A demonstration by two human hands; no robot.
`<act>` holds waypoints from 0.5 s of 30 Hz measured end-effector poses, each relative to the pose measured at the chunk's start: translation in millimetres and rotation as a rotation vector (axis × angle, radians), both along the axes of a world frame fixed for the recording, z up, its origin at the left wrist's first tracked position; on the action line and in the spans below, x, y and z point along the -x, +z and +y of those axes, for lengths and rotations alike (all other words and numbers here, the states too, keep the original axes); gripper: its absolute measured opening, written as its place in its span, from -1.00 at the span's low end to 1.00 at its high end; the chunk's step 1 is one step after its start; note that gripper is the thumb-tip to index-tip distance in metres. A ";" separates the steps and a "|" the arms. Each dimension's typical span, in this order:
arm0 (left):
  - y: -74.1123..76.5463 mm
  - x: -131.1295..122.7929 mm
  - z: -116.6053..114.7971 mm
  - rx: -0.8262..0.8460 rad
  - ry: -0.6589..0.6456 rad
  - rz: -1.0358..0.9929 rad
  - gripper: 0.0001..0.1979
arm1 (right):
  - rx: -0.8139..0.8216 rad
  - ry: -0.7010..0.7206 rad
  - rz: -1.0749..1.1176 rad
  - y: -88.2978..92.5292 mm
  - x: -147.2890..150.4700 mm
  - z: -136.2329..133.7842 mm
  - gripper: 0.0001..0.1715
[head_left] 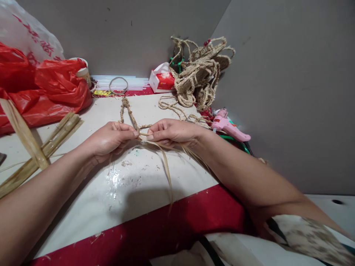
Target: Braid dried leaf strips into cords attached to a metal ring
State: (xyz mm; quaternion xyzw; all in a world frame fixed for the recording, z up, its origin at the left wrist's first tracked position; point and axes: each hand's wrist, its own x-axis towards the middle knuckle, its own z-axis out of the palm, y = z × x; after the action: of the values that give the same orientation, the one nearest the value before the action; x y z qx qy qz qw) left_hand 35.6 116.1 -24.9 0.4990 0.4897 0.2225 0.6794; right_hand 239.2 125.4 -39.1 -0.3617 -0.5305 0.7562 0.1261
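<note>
Head view: the braided straw cord point(133, 118) lies with its near end at the fingertips of both hands, its long axis running away from the person and leaning a little left toward a knotted, doubled far end. The left hand point(115, 138) is nearer that end, its thumb and forefinger pinched narrow on the cord. The right hand point(173, 131), just to the right with its tips near the left's, pinches loose fibre strands point(165, 162), which trail down toward the person and off to the right beneath its palm. All this sits over a white tabletop point(155, 181). Farther out, flat dried leaf strips point(23, 133) cross at the left beside a red plastic bag point(62, 88); beyond the hands stand a tissue box point(165, 82) and a heap of woven straw pieces point(199, 74), with a pink glue gun point(231, 129) to the right.
</note>
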 end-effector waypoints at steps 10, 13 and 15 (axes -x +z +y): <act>-4.0 0.0 0.3 -0.013 0.010 0.002 -0.82 | -0.503 0.184 -0.413 20.3 -20.0 4.5 -0.85; -7.0 1.1 0.7 -0.031 0.002 0.000 -0.85 | -0.632 0.125 -0.560 28.6 -27.3 5.7 -0.90; -8.5 1.8 0.8 -0.037 -0.008 -0.004 -0.86 | -0.699 0.098 -0.605 34.2 -33.5 6.2 -0.89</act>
State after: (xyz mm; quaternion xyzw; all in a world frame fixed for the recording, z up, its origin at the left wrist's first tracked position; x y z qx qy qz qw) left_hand 33.8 116.8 -33.4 0.5130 0.4823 0.2299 0.6718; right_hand 272.7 131.6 -4.8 -0.4765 -0.7830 0.3973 0.0440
